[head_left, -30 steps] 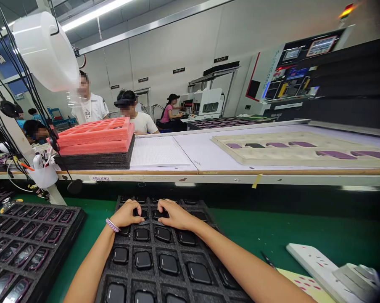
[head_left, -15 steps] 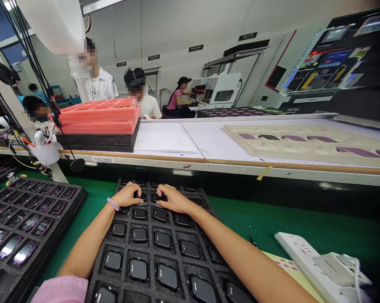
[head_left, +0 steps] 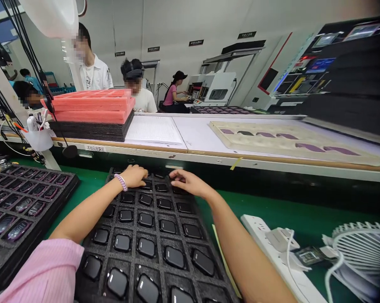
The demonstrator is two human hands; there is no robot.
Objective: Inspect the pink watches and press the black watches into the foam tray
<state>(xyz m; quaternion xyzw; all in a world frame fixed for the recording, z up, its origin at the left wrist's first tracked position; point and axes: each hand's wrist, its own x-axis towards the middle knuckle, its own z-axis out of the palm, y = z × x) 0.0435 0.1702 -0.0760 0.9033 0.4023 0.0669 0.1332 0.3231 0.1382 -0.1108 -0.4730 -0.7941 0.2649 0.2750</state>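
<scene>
A black foam tray (head_left: pixel 131 263) lies before me, its square pockets holding many black, rounded-square pieces that look like smartwatch bodies (head_left: pixel 146 247). Over the far left part of the tray is my left hand (head_left: pixel 134 176), its fingers loosely bent and the thumb apart from them, close to a watch body (head_left: pixel 146 185). My right hand (head_left: pixel 190 183) hovers at the far right corner, thumb and fingers apart, with nothing seen between them. Its palm partly covers the pockets below. Whether either hand touches a watch body, I cannot tell.
Another foam tray (head_left: pixel 7 252) with purple-rimmed pieces lies at left. A power strip (head_left: pixel 265 242) and a white slatted object (head_left: pixel 363 248) are at right. Beyond, a raised shelf (head_left: pixel 190 148) bears red foam trays (head_left: pixel 92 113) and a cream tray (head_left: pixel 256 145). Several people are in back.
My hands have moved apart at the tray's far end; the right went rightward and its fingers spread. The view has shifted, showing the slatted object at right.
</scene>
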